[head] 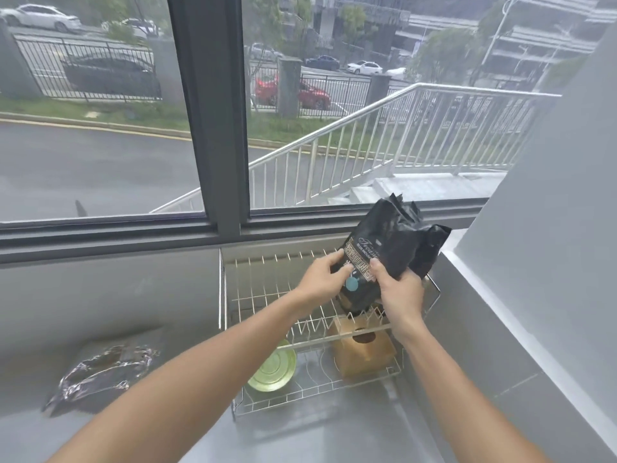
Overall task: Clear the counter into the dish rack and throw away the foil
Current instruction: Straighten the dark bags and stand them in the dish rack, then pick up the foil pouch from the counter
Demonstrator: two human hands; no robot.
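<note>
A black printed bag [390, 248] stands upright in the back right part of the wire dish rack [260, 289]. My left hand [322, 279] grips its lower left side and my right hand [399, 289] grips its lower right side. A brown paper bag [362, 352] lies in the rack's front right part, below the black bag. A green tin lid or can [273, 367] lies in the rack's front left part, partly behind my left forearm. Crumpled silver foil [100, 372] lies on the grey counter [150, 295], left of the rack.
A large window with a dark frame [213, 128] runs along the back of the counter. A grey wall [551, 245] slants down the right side, close to the rack. Bare counter lies between the foil and the rack.
</note>
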